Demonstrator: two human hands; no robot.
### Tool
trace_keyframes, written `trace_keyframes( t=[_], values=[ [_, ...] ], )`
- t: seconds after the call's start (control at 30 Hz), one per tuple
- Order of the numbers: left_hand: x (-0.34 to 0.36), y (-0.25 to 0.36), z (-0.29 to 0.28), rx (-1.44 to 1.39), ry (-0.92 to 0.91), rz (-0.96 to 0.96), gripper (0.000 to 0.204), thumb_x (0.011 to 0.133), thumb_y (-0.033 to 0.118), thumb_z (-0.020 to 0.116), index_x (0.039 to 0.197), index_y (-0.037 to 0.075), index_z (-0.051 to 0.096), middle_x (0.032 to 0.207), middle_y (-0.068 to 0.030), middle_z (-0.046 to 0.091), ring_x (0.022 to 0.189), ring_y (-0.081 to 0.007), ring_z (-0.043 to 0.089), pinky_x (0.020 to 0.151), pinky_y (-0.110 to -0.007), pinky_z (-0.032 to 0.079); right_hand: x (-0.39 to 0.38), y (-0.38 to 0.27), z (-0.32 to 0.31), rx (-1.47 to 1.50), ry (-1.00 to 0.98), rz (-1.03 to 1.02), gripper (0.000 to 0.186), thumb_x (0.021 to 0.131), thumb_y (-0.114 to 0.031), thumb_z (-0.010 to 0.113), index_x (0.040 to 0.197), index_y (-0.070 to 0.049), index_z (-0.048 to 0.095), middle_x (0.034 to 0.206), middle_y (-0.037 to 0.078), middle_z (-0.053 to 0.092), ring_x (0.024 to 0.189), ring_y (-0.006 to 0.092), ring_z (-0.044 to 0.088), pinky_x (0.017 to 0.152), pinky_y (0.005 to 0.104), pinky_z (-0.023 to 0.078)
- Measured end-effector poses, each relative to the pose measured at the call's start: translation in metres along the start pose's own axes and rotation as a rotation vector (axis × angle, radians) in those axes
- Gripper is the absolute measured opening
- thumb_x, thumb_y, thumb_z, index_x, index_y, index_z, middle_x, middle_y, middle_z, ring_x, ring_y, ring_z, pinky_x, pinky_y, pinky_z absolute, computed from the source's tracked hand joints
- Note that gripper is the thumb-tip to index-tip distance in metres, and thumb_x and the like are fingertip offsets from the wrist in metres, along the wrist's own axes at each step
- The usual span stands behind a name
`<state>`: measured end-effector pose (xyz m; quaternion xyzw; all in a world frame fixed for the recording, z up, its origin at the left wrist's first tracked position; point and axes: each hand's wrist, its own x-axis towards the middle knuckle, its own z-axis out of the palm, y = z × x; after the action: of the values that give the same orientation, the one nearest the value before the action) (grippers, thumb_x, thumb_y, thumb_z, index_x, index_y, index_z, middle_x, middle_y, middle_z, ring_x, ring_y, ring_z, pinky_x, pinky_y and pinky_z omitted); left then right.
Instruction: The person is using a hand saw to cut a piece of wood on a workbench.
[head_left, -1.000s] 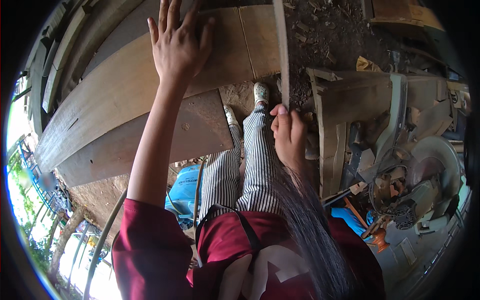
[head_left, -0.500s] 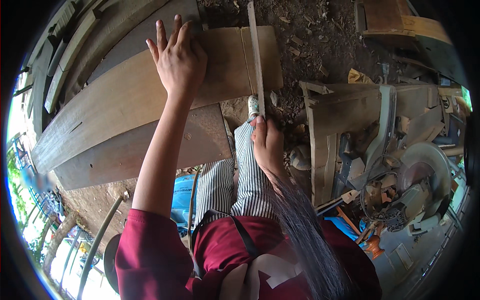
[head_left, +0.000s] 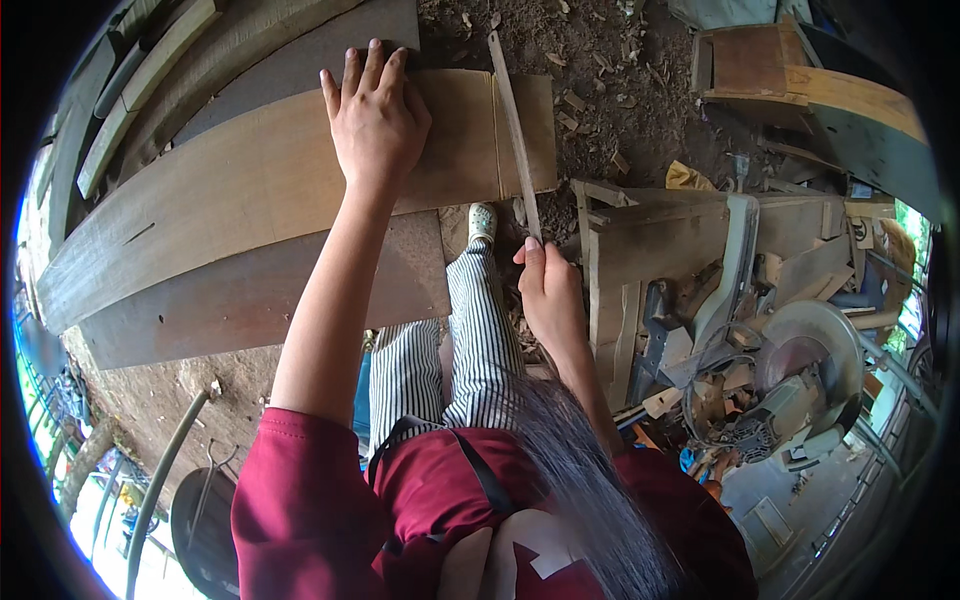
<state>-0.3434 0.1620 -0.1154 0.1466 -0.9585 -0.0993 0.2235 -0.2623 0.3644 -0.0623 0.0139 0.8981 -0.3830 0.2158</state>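
A long, light-brown wooden board (head_left: 230, 165) lies across a darker board (head_left: 270, 292). My left hand (head_left: 378, 130) rests palm down on the light board, fingers spread. Near the board's right end a thin dark line runs across its width. In my right hand (head_left: 553, 290), thumb on top, is the near end of a thin, straight wooden strip (head_left: 515, 120). It slants across the board's end piece, right of the line, and its far tip reaches past the board's far edge. Whether the strip touches the board, I cannot tell.
At the right, a power saw with a round guard (head_left: 812, 350) stands among offcuts and a wooden frame (head_left: 660, 245). A wooden box-like piece (head_left: 752, 62) sits at the far right. Long timbers (head_left: 150, 85) are stacked far left. Chips litter the soil (head_left: 590, 60).
The strip has tilted, its far tip nearer the line and its near end swung away to the right with my right hand. My left hand stays on the board. The whole view has shifted slightly.
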Motion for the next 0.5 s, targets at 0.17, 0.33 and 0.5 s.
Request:
trace_keyframes(
  t=[0.17, 0.33, 0.5],
  values=[
    [0.0007, 0.0053, 0.0, -0.006, 0.008, -0.009, 0.031, 0.077, 0.017, 0.04, 0.104, 0.011, 0.054, 0.116, -0.009, 0.048, 0.111, -0.0281, 0.04, 0.097, -0.044, 0.022, 0.0026, 0.004, 0.0008, 0.017, 0.011, -0.021, 0.035, 0.089, -0.027, 0.034, 0.074, 0.001, 0.049, 0.047, 0.005, 0.042, 0.044, 0.0124, 0.043, 0.044, 0.0271, 0.034],
    [0.0, 0.0039, 0.0005, -0.002, 0.012, -0.005, 0.031, 0.077, 0.017, 0.041, 0.104, 0.011, 0.054, 0.115, -0.0092, 0.048, 0.111, -0.0286, 0.041, 0.096, -0.043, 0.024, 0.0043, -0.0014, -0.0011, 0.008, 0.001, -0.02, 0.034, 0.089, -0.026, 0.035, 0.072, 0.001, 0.049, 0.047, 0.004, 0.042, 0.043, 0.0122, 0.042, 0.044, 0.0272, 0.034],
    [0.0, 0.0043, 0.0004, -0.005, 0.016, -0.004, 0.031, 0.077, 0.016, 0.041, 0.104, 0.011, 0.054, 0.116, -0.0094, 0.048, 0.11, -0.0286, 0.041, 0.096, -0.043, 0.024, 0.0051, -0.0046, -0.0068, 0.023, -0.035, 0.029, 0.034, 0.089, -0.026, 0.035, 0.072, 0.001, 0.049, 0.047, 0.004, 0.041, 0.043, 0.0115, 0.04, 0.044, 0.0269, 0.033]
  ],
)
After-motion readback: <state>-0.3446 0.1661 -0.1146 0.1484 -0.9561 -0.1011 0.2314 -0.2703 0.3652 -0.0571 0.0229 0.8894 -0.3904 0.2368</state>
